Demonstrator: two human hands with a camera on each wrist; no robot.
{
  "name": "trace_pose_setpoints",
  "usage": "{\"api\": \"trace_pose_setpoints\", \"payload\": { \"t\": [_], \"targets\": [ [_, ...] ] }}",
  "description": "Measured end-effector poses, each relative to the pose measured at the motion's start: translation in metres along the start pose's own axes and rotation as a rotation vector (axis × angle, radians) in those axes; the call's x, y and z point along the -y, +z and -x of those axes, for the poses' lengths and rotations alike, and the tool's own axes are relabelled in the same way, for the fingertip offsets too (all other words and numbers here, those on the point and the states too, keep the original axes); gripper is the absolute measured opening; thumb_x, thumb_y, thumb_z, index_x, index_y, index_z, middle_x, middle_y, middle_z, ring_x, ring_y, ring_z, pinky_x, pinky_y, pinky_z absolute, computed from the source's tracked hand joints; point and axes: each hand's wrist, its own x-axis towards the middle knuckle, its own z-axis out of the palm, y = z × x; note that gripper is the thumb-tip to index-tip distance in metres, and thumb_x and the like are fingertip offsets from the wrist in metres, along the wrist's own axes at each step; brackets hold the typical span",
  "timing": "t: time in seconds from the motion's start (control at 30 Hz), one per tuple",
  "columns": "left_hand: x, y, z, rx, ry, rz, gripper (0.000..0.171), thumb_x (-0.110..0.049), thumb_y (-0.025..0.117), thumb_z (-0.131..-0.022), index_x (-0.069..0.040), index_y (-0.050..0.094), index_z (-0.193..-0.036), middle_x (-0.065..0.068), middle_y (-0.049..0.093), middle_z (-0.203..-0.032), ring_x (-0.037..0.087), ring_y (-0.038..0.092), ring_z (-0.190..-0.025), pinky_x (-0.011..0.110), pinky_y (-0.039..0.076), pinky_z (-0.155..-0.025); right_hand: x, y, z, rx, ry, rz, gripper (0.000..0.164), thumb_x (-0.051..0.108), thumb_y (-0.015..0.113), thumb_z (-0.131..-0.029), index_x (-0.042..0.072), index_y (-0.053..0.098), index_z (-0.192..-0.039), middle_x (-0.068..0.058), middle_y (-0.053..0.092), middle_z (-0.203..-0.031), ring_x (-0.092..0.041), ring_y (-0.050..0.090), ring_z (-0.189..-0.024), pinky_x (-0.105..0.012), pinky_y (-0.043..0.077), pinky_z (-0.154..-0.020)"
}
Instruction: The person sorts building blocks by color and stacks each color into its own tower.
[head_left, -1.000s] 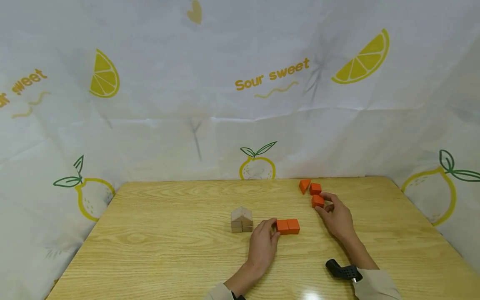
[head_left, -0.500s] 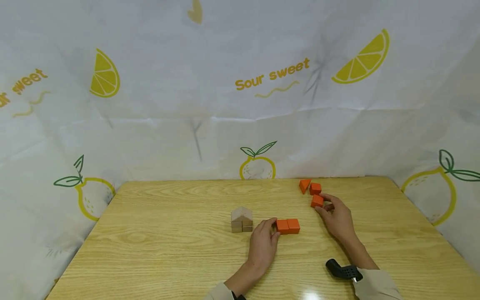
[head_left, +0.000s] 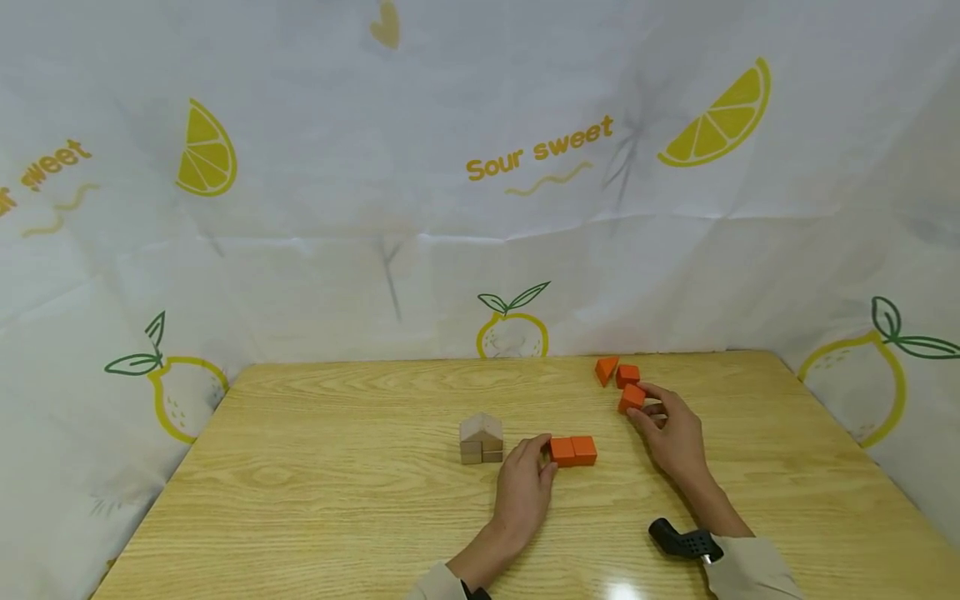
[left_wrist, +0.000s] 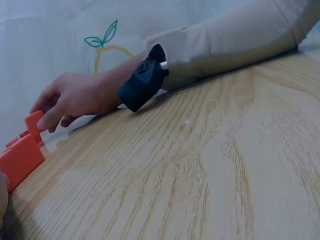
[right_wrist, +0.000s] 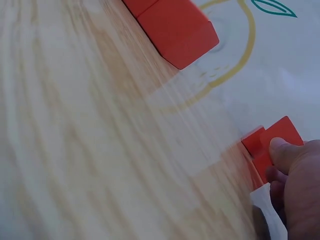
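Note:
My left hand (head_left: 523,492) holds the left end of two orange blocks placed side by side, its thumb and forefinger at the near and far corners of the left block (head_left: 562,452). The right block (head_left: 584,451) abuts it. Farther back and to the right, my right hand (head_left: 678,437) pinches an orange cube (head_left: 631,399) between thumb and fingers. That cube is tilted, as the right wrist view also shows with the thumb across the cube's face (right_wrist: 287,128). Just behind it are another orange cube (head_left: 627,376) and an orange triangular block (head_left: 606,371).
Left of my left hand stands a small house of plain wooden blocks (head_left: 481,430) with a peaked top. Everything rests on a wood-grain table (head_left: 315,500). A white sheet printed with lemons (head_left: 337,283) hangs behind it. A black wrist device (head_left: 684,542) sits at my right cuff.
The orange cube in my right hand has tipped and shifted slightly to the left. My left hand stays at the paired blocks. The head view has shifted a little.

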Motion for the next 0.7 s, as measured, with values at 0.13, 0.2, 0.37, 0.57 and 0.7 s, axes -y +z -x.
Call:
{"api": "trace_pose_setpoints", "payload": {
  "t": [0.13, 0.2, 0.37, 0.57, 0.7],
  "targets": [
    [-0.001, 0.000, 0.000, 0.003, -0.003, -0.002, 0.035, -0.004, 0.070, -0.087, 0.001, 0.061, -0.121, 0.006, 0.063, -0.096, 0.004, 0.047, -0.070, 0.018, 0.044, -0.062, 0.003, 0.000, 0.001, -0.021, -0.003, -0.011, 0.045, 0.004, 0.072, -0.085, 0.000, 0.057, -0.128, -0.016, 0.060, -0.106, -0.024, 0.060, -0.081, -0.012, 0.044, -0.064],
    [-0.001, 0.000, 0.000, 0.003, -0.006, 0.000, 0.035, -0.004, 0.070, -0.087, 0.001, 0.061, -0.121, 0.006, 0.063, -0.097, 0.004, 0.047, -0.071, 0.018, 0.044, -0.063, 0.005, 0.000, 0.002, -0.033, -0.016, -0.018, 0.047, 0.003, 0.073, -0.084, 0.000, 0.057, -0.128, -0.016, 0.060, -0.109, -0.022, 0.060, -0.082, -0.009, 0.043, -0.065],
    [-0.002, 0.000, 0.000, 0.009, -0.016, 0.007, 0.036, -0.004, 0.070, -0.087, 0.001, 0.061, -0.121, 0.005, 0.063, -0.096, 0.004, 0.047, -0.070, 0.018, 0.043, -0.062, 0.015, 0.003, 0.007, -0.046, -0.052, -0.065, 0.050, -0.002, 0.073, -0.082, 0.002, 0.058, -0.129, -0.015, 0.060, -0.115, -0.017, 0.059, -0.084, -0.007, 0.041, -0.069],
    [-0.002, 0.000, 0.000, 0.004, -0.009, 0.003, 0.035, -0.004, 0.070, -0.087, 0.001, 0.061, -0.121, 0.006, 0.063, -0.098, 0.004, 0.047, -0.070, 0.018, 0.044, -0.062, 0.034, 0.004, 0.013, -0.012, -0.038, -0.204, 0.046, -0.004, 0.070, -0.085, 0.001, 0.057, -0.129, -0.014, 0.061, -0.114, -0.010, 0.058, -0.088, -0.011, 0.043, -0.071],
    [0.000, 0.000, 0.000, 0.002, -0.010, -0.004, 0.035, -0.005, 0.070, -0.087, 0.001, 0.061, -0.120, 0.004, 0.062, -0.093, 0.003, 0.047, -0.070, 0.018, 0.043, -0.062, 0.061, 0.001, 0.016, 0.018, -0.021, -0.278, 0.043, -0.007, 0.067, -0.086, -0.004, 0.057, -0.127, -0.017, 0.061, -0.110, -0.014, 0.058, -0.089, -0.013, 0.045, -0.072]
  ]
}}
